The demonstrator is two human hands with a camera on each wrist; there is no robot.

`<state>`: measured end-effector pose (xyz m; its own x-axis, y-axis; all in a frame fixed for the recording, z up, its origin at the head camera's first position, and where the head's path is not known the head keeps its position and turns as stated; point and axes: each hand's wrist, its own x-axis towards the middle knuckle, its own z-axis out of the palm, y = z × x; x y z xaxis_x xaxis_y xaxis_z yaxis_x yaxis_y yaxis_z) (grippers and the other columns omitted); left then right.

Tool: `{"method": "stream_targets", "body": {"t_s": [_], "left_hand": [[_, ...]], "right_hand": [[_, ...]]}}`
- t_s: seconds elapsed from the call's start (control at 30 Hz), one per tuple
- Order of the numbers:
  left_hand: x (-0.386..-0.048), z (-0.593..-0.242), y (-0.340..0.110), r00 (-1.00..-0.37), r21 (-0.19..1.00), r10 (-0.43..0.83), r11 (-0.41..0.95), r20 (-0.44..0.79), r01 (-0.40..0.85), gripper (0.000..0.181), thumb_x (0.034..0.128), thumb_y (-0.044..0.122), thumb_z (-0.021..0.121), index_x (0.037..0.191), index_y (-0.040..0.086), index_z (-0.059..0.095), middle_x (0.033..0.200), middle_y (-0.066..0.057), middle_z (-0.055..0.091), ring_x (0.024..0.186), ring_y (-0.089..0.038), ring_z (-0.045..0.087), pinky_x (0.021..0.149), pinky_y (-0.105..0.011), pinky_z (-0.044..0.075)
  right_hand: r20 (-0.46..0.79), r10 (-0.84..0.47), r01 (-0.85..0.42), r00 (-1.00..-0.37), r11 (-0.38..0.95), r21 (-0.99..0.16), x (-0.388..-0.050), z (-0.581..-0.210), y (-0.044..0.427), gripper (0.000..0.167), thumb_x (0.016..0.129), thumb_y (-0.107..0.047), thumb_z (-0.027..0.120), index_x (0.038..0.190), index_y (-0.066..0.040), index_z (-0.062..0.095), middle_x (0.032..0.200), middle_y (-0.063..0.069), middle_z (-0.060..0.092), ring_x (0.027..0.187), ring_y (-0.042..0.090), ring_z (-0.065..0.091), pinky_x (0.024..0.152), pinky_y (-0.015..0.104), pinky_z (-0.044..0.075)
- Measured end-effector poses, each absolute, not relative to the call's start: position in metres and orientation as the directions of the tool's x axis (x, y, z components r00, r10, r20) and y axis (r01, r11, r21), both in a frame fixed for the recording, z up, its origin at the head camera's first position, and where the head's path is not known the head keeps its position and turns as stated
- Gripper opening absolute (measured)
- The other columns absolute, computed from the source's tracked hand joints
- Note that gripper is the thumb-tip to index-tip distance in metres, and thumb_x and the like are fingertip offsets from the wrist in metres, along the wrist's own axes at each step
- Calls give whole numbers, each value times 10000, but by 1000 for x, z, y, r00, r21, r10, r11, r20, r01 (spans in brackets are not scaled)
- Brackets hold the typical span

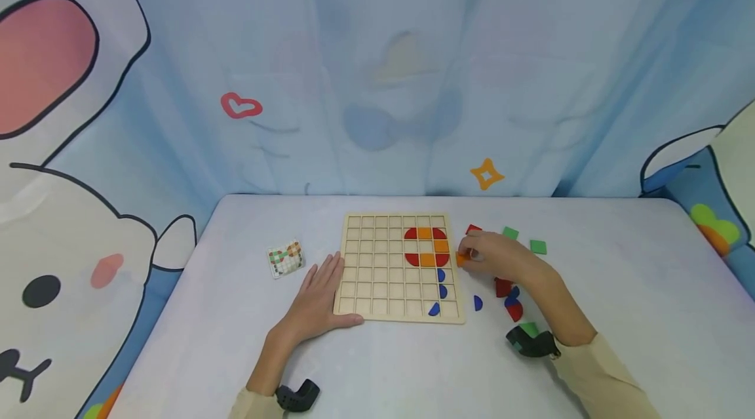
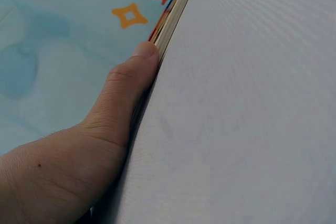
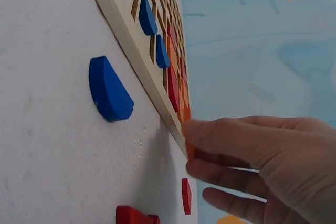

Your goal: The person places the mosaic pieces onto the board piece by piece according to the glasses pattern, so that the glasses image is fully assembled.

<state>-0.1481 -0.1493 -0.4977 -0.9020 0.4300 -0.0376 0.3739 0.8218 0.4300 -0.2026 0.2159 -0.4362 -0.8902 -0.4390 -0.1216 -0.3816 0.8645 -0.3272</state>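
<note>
A wooden grid board (image 1: 377, 288) lies on the table with red rounded pieces (image 1: 411, 260) and orange squares (image 1: 427, 259) set in its upper right cells. Below them on the board are three blue half-circles (image 1: 443, 291). My left hand (image 1: 315, 298) rests along the board's lower left corner, fingers extended, thumb against the front edge. Just off the board's right edge, my right hand (image 1: 498, 255) pinches an orange piece (image 1: 462, 259) between thumb and fingers; the right wrist view shows its edge, mostly covered by the fingertips.
One loose blue half-circle (image 3: 109, 90) lies right of the board. Further right are green squares (image 1: 538, 246), red pieces (image 1: 514, 311) and more blue ones, partly under the right forearm. A small patterned card (image 1: 286, 259) is at the left. Behind the table hangs a blue curtain (image 1: 377, 78).
</note>
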Motion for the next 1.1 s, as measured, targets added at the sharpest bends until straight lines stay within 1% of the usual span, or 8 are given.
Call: {"method": "stream_targets", "body": {"t_s": [0.33,0.53,0.63,0.77,0.83,0.93,1.03,1.1], "left_hand": [[-149,-497,-148,-901,420,432,823,-29,382,1163,763,692,653,1559,47,102,1649,-77,94,1538,-227,53,1242,-485,77],[-149,-497,-149,-902,426,430,824,-41,374,1162,767,693,650,1562,58,87,1651,-68,75,1538,-217,35,1245,-476,60],[-148,-497,-149,-901,424,432,823,-36,378,1163,766,689,654,1561,53,94,1651,-76,84,1538,-228,46,1242,-482,71],[-149,-497,-150,-899,425,437,819,-25,386,1166,762,694,654,1560,48,102,1650,-82,93,1537,-242,59,1237,-493,88],[-149,-498,-150,-899,426,437,818,-24,387,1173,758,702,652,1560,48,100,1650,-80,88,1538,-242,57,1238,-493,86],[-149,-499,-149,-900,423,434,823,-37,379,1184,755,716,644,1562,59,79,1653,-60,61,1539,-222,36,1244,-479,67],[-149,-499,-150,-901,426,431,823,-39,375,1183,754,708,652,1562,64,77,1653,-52,58,1539,-214,32,1245,-477,62],[-149,-499,-149,-902,427,429,823,-36,374,1179,755,704,655,1562,64,83,1652,-52,65,1539,-215,36,1245,-479,64]], "right_hand": [[134,-516,-531,-846,797,-288,-209,-439,190,192,849,-212,750,1028,-151,714,1003,-14,660,863,149,593,794,328,571],[221,-524,-568,-822,778,-268,-216,-441,169,191,841,-199,759,1011,-125,712,1002,12,673,887,160,610,802,330,573],[224,-505,-552,-833,788,-273,-218,-441,157,220,847,-207,754,1034,-99,713,1028,46,687,948,204,627,841,356,574],[174,-472,-503,-864,813,-293,-220,-440,145,232,866,-219,734,1062,-95,716,1083,60,694,1014,234,633,873,380,568],[151,-472,-496,-868,819,-289,-221,-442,141,211,870,-210,728,1049,-98,723,1066,55,694,979,223,634,839,364,571],[146,-488,-509,-861,818,-267,-222,-445,139,158,858,-187,739,990,-99,743,973,37,689,874,188,614,747,311,563],[166,-500,-526,-850,819,-228,-221,-449,138,114,840,-167,755,933,-103,763,864,16,657,774,159,555,665,257,521],[179,-503,-532,-846,819,-216,-221,-451,138,107,834,-164,761,922,-104,771,833,6,638,749,147,522,635,234,488]]}}
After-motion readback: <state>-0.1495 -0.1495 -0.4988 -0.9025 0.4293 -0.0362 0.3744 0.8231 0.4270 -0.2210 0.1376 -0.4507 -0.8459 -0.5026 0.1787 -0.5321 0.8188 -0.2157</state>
